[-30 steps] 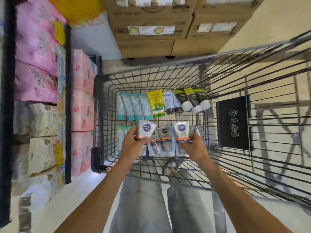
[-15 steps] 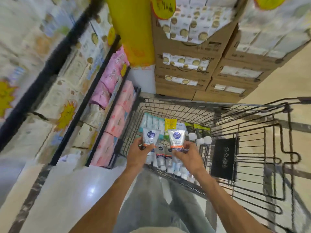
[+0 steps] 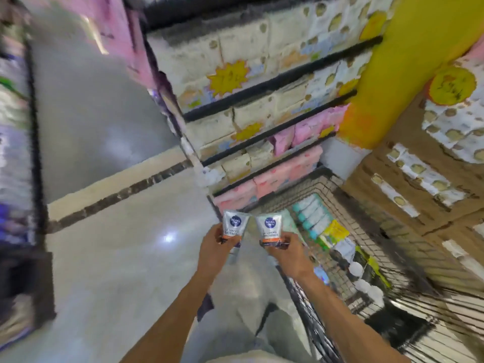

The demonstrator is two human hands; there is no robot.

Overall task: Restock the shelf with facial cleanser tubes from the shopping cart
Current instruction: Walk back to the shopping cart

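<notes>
Towering at the upper middle, the shelf (image 3: 262, 100) carries blurred white and pink packs with yellow starburst price tags, their writing unreadable. Lower right sits the wire shopping cart (image 3: 366, 258), with teal, yellow and dark tubes lying inside. Over the floor beside it, the left hand (image 3: 217, 247) grips one silver tube (image 3: 234, 226) and the right hand (image 3: 286, 254) grips another (image 3: 269, 229); each bears a blue round "MEN" logo.
</notes>
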